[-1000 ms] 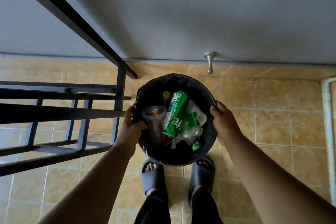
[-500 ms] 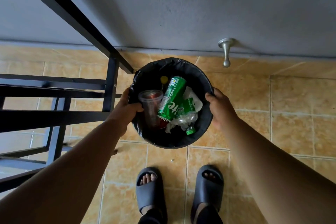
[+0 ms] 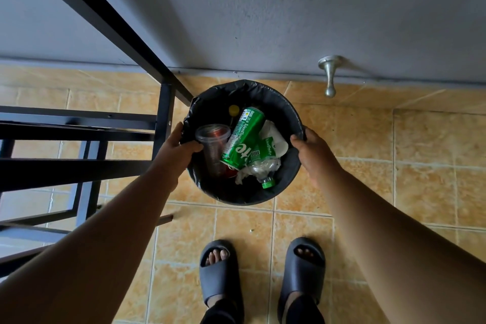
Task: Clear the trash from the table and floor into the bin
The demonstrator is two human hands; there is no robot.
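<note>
Black-lined bin [image 3: 288,175], holding the green can [image 3: 243,139] and clear cup [image 3: 212,139], is down by the wall [image 3: 263,21] next to the rack leg [image 3: 165,113], left hand [image 3: 176,150] and right hand [image 3: 313,151] gripping opposite rim edges, so I'd keep it level and mind that leg.

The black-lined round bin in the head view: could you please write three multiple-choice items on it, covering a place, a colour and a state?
1. Where is the black-lined round bin? A on a table; B over the tan tiled floor beside the black metal frame; C on a chair.
2. What colour is the cylindrical metal drink can inside it? A green; B blue; C orange.
3. What are the left hand and right hand doing? A hanging idle; B lifting the can; C gripping opposite sides of the rim.
B: tiles surround it; A: its label is green; C: each hand wraps the rim.
</note>
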